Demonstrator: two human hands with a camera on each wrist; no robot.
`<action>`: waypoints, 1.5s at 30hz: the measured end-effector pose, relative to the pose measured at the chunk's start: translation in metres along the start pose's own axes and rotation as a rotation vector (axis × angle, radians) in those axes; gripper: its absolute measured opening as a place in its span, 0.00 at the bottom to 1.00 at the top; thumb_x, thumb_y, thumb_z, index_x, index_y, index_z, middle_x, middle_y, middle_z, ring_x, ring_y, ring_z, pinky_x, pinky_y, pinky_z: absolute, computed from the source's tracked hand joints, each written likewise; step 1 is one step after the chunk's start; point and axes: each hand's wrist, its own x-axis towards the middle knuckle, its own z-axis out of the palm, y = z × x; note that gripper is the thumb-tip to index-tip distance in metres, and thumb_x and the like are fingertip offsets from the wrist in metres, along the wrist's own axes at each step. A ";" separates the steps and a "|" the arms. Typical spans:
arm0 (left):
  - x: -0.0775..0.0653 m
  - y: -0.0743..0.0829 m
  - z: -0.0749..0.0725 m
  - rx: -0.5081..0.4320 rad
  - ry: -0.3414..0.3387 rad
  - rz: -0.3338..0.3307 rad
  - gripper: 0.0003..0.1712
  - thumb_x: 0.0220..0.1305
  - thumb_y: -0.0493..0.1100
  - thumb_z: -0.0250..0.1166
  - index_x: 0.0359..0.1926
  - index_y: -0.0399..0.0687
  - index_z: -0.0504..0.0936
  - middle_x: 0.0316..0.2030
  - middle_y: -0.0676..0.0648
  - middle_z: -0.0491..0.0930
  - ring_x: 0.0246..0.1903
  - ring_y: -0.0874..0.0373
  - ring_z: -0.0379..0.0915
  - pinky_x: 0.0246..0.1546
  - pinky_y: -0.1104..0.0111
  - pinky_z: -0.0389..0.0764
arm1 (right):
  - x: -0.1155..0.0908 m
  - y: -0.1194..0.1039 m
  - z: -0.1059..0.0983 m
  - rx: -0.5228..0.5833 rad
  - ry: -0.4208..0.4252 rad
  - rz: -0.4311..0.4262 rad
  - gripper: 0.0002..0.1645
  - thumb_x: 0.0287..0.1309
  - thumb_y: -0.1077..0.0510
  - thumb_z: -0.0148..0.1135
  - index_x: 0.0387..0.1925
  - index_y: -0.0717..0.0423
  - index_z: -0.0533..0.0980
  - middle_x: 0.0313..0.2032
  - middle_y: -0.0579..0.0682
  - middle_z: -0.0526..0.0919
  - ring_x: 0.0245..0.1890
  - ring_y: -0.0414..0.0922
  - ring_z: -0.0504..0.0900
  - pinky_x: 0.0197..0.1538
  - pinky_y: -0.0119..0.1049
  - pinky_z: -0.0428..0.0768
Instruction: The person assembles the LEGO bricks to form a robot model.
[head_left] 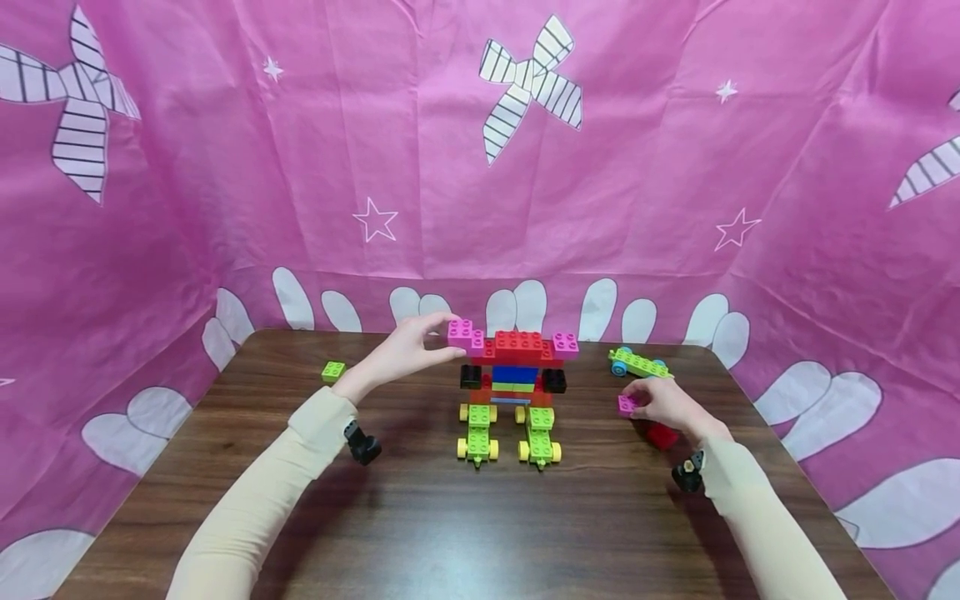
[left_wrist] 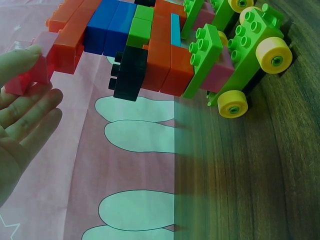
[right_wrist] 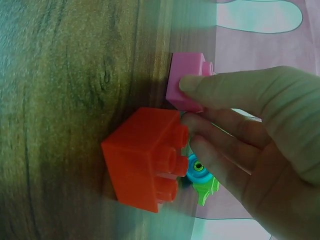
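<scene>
Mid-table stands a built brick figure (head_left: 513, 375), with red and blue bricks in its body and black bricks at its sides. Green wheeled bases (head_left: 478, 442) with yellow wheels carry it. At its upper left, my left hand (head_left: 397, 354) pinches a pink brick (head_left: 460, 332) that sits on the stepped pink end of the red top row. Another pink brick (head_left: 566, 342) tops the opposite end. To the right, my right hand (head_left: 667, 404) pinches a separate pink brick (right_wrist: 186, 65) between thumb and fingers, low over the table. A red brick (right_wrist: 132, 160) lies just beside those fingers.
Behind the right hand is a green wheeled base (head_left: 637, 362) with blue wheels. A small green brick (head_left: 333, 371) lies at the left, beyond the left forearm. Pink patterned cloth (head_left: 450, 208) rises along the back and sides of the wooden table (head_left: 420, 533).
</scene>
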 end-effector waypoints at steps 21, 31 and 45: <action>-0.003 -0.002 0.003 0.001 0.009 -0.011 0.24 0.55 0.53 0.68 0.53 0.56 0.75 0.43 0.56 0.81 0.48 0.61 0.77 0.55 0.61 0.77 | -0.002 -0.035 -0.027 -0.031 0.159 -0.181 0.16 0.47 0.56 0.71 0.41 0.54 0.82 0.34 0.46 0.85 0.35 0.42 0.81 0.41 0.39 0.81; -0.002 0.001 0.003 0.010 0.011 -0.020 0.25 0.55 0.54 0.68 0.53 0.56 0.75 0.43 0.55 0.81 0.47 0.62 0.77 0.55 0.60 0.77 | -0.004 -0.059 -0.050 -0.057 0.213 -0.251 0.17 0.47 0.57 0.71 0.42 0.54 0.81 0.36 0.47 0.85 0.37 0.43 0.83 0.42 0.43 0.82; 0.000 0.002 0.000 0.012 0.002 0.004 0.25 0.55 0.52 0.68 0.54 0.56 0.75 0.44 0.55 0.80 0.48 0.61 0.77 0.54 0.62 0.78 | -0.011 -0.095 -0.086 -0.106 0.283 -0.354 0.20 0.49 0.55 0.70 0.46 0.52 0.80 0.39 0.45 0.85 0.39 0.42 0.83 0.42 0.41 0.82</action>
